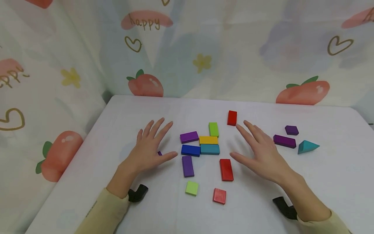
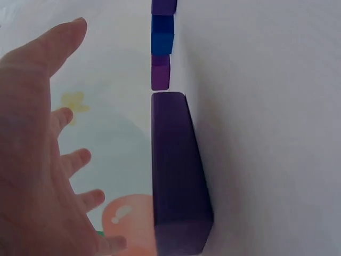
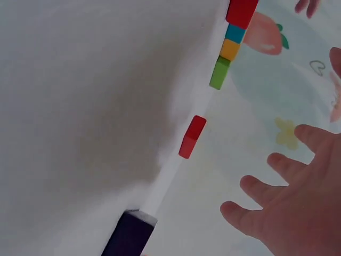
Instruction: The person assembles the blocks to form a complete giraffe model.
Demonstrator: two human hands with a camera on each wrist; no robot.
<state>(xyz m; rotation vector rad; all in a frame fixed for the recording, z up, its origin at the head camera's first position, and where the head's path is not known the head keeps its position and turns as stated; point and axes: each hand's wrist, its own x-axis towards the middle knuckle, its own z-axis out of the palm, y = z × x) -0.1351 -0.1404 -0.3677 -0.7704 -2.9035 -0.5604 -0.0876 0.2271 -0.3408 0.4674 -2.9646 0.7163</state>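
Hovering over the surface (image 1: 163, 208): your left hand (image 1: 149, 148) and right hand (image 1: 264, 152), fingers spread, gripping nothing. Between them: blue block (image 1: 191, 150), end to end with teal block (image 1: 209, 149); yellow block (image 1: 208, 140) along teal's far side. Under left hand: purple block (image 2: 173, 154), mostly hidden from above. Beside right hand: plum bar (image 1: 285, 141). Handling note: descend straight; each block is probably best pinched by its long sides, neighbours unnudged.
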